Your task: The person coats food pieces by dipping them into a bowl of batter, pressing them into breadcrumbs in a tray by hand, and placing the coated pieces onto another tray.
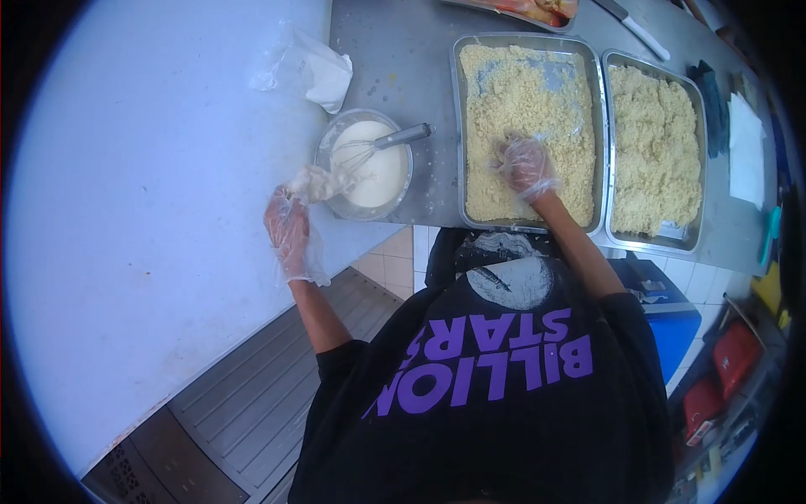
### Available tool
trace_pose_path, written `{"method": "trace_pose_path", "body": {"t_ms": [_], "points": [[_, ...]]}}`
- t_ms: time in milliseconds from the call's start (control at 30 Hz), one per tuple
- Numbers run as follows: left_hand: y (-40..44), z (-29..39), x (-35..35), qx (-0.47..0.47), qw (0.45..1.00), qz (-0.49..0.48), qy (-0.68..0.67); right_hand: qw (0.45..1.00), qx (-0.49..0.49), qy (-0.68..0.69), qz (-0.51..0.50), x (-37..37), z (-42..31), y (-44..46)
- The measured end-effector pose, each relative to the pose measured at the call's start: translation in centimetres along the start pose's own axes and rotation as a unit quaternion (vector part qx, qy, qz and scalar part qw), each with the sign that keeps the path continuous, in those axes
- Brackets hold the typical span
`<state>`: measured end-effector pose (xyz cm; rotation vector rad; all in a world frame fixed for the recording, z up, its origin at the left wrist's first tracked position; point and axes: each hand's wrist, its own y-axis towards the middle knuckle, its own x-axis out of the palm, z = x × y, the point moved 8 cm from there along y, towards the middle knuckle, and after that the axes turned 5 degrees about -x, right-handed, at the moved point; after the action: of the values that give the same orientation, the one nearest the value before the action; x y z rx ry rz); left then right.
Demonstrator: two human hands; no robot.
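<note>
My left hand [290, 231], in a clear plastic glove, pinches a batter-coated piece of food [314, 185] at the rim of a bowl [322, 158]. White batter [382, 181] fills much of the bowl. A whisk [403, 137] leans in it, wires in the batter and handle over the right rim. My gloved right hand [529, 168] is down in pale yellow crumbs [495, 189] spread in a metal tray [461, 126]. Its fingers are curled and partly hidden, so whatever they hold cannot be made out.
A second metal tray [608, 151] of crumbs stands right beside the first. Behind them are a knife [642, 35] with a white handle and a tray of food pieces [537, 10]. A clear plastic bag with something white [326, 76] lies behind the bowl. A white surface [159, 185] extends left.
</note>
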<state>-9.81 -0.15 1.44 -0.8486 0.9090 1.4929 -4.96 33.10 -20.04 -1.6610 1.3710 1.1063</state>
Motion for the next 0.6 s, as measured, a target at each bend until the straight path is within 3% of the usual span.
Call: {"method": "trace_pose_path", "body": {"t_ms": [167,300,600], "points": [[0.11,0.13,0.02,-0.037,0.999,-0.008,-0.011,1.000,0.005,0.006,-0.016,-0.55,-0.25,0.14],[0.08,-0.12,-0.06,-0.001,1.000,0.009,-0.003,1.000,-0.005,-0.013,0.024,-0.01,-0.02,-0.01],[0.12,-0.22,-0.04,-0.037,0.999,0.002,-0.009,0.998,0.026,0.000,-0.064,-0.25,-0.20,0.21]]}}
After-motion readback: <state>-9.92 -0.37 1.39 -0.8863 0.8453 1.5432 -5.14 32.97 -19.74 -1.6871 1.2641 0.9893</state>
